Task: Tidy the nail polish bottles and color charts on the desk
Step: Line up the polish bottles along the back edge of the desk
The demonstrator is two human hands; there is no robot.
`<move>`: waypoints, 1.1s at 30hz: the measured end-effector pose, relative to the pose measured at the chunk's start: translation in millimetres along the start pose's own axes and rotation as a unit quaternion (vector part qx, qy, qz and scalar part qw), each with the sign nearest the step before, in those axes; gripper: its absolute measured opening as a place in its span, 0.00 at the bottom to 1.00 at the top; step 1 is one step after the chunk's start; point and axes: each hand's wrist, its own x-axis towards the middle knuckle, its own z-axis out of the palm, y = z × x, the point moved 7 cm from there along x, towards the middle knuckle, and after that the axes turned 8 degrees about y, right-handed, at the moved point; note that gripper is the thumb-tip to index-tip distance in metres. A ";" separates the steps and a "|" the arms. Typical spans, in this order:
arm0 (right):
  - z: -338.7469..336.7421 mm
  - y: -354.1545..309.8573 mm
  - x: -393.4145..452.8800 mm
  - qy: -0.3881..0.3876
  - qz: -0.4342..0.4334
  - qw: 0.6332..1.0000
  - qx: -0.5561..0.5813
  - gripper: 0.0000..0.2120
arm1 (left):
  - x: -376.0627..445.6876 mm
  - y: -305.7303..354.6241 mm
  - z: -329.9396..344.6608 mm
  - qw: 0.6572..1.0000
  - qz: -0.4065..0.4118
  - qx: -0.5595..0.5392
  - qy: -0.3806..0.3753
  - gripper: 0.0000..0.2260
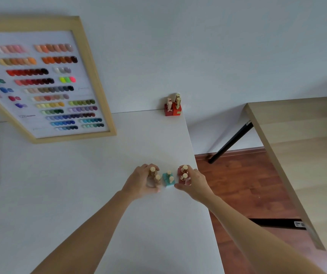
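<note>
Both your arms reach forward over the white counter (79, 175), hands working near its right edge.

Your left hand (142, 179) is curled around two gold-capped bottles (154, 175); fingers wrap their far side, thumb at the near side. The bottle bodies are mostly hidden by the hand, so their colour cannot be told.

Your right hand (195, 182) is cupped around two reddish-pink bottles (183, 176), fingertips on their right side and thumb low at the front. Gold caps stand upright above the fingers.

Between your hands, two teal bottles (168, 178) stand upright on the counter, one behind the other, gold caps up. Neither hand grips them. The left pair sits just beside them; the right pair is close on the other side. Whether the bottles touch one another cannot be told.

At the far right corner of the counter, against the wall, a cluster of red bottles (173, 107) stands upright, well apart from your hands.

A wood-framed color chart (46, 84) leans against the wall at the far left, its lower edge on the counter, rows of painted nail swatches facing you.

To the right, a wooden table (297, 135) with a black leg stands over a brown wood floor (247, 184).
</note>
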 end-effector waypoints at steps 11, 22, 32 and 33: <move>-0.1 7.0 -13.1 0.035 0.022 0.999 0.013 0.31 | -16.6 0.2 5.4 0.997 -0.029 -0.012 0.076 0.25; -4.9 3.4 -17.8 0.108 -0.030 0.994 0.009 0.29 | -42.5 5.2 1.6 0.974 -0.104 -0.074 0.185 0.27; -4.3 -0.2 0.4 0.087 -0.031 0.996 0.013 0.24 | -47.6 0.5 -0.4 0.972 -0.075 -0.088 0.207 0.27; -4.3 0.1 0.6 0.076 -0.026 0.997 0.011 0.27 | -44.8 -0.1 -2.5 0.971 -0.076 -0.089 0.210 0.28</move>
